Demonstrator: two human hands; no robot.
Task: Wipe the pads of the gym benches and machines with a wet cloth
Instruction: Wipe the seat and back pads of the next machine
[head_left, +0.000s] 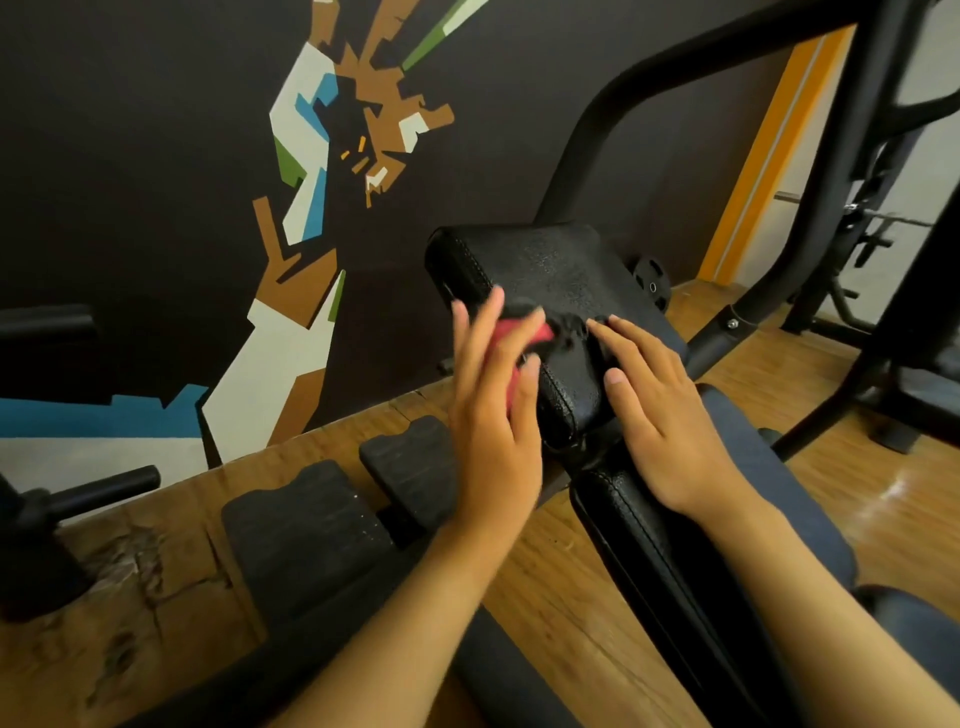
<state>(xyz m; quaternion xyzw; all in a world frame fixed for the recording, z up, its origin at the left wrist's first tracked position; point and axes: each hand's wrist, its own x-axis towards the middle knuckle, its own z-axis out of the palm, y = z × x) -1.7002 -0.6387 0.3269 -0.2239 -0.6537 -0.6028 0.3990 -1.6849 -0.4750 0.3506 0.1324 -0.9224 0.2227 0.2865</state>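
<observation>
Up close: left hand pinching a red cloth against the black pad's near left edge. Right hand flat on the near right corner, fingers straight.

Curved frame tube blocks behind pad, foam blocks crowd floor left, rm above pad

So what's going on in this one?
A person is wiping a gym bench. The left hand presses a red cloth against the left edge of the black upper pad, thumb curled under the cloth. The right hand rests flat on the pad's near end, fingers straight, as if steadying it. A second pad sits just below.
</observation>
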